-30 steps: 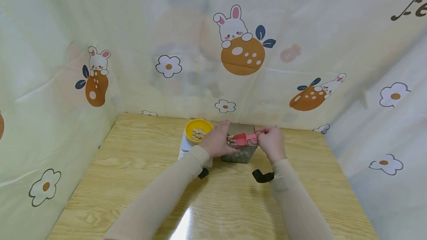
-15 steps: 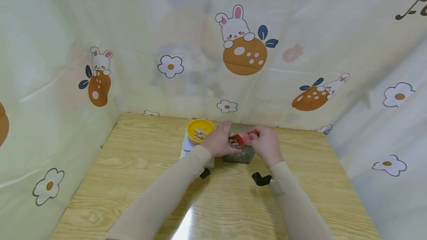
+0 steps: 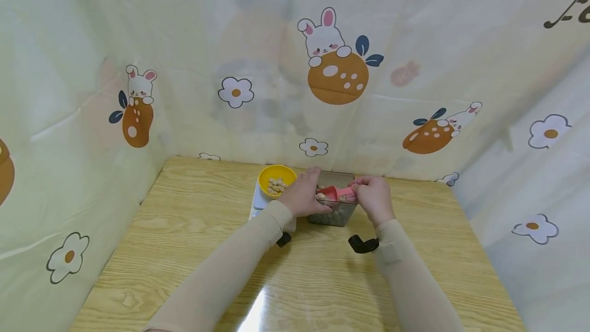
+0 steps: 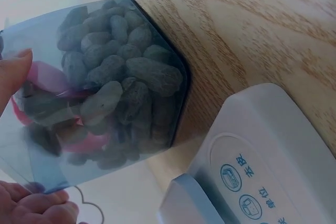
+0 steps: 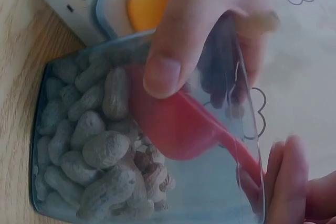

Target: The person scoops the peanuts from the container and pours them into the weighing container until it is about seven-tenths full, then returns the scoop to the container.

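My left hand point(image 3: 301, 196) grips the left side of a clear box point(image 3: 335, 215) full of peanuts, its thumb point(image 5: 178, 40) curled over the rim. With my right hand point(image 3: 371, 196) I pinch the handle of a red scoop point(image 3: 328, 193), whose bowl sits inside the box's mouth with a few peanuts on it. The right wrist view shows the red scoop point(image 5: 173, 124) above the peanuts point(image 5: 100, 150). Seen through the box wall in the left wrist view, the peanuts point(image 4: 121, 72) are packed tight.
A yellow bowl point(image 3: 275, 179) holding some peanuts stands on a white scale point(image 3: 257, 203) just left of the box; the scale point(image 4: 252, 171) nearly touches the box. The wooden table point(image 3: 184, 229) is enclosed by a printed curtain point(image 3: 336, 65) at the back and on both sides.
Half a second ago the scoop was tipped down into the peanuts with my right hand further left. It now sits level with peanuts on it, and the right hand has drawn back right.
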`<state>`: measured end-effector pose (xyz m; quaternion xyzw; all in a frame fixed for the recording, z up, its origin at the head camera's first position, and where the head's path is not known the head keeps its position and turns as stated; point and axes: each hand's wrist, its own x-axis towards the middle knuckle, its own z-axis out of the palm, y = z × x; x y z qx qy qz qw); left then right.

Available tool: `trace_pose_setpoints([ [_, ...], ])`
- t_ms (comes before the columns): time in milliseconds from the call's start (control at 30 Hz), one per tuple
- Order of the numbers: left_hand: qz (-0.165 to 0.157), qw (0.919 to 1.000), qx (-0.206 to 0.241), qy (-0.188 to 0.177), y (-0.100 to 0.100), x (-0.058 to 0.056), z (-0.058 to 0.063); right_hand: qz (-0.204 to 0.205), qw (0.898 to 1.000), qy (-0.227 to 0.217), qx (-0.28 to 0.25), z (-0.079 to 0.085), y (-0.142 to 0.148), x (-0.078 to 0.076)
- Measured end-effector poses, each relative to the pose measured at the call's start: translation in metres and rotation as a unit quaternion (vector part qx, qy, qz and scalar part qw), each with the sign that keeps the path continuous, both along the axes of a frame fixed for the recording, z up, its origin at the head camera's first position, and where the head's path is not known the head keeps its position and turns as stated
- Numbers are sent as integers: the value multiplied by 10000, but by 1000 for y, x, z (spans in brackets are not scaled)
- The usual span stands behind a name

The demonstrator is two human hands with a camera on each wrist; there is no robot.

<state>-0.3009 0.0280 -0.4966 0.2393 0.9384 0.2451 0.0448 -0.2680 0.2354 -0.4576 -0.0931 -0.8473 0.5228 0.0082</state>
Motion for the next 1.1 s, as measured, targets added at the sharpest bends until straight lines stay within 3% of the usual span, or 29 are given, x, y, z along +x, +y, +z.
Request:
trace_pose_setpoints([
  [167,-8,10000,9,-37,-1,0,1,16,9999,46,136,-2,0,-1],
  [433,-17,10000,31,-40,0,-3,-3,626,9921,496,972,-8,0,3],
  [667,21,10000,30,-12,1,-2,-2,634,9899,492,1169,-6,-2,1],
  [933,44,10000,-21,79,2,-1,-2,300,9990,-214,258,2,1,-4],
  [1100,63,9999,-48,86,2,0,-2,66,9993,-339,-118,5,1,-3],
])
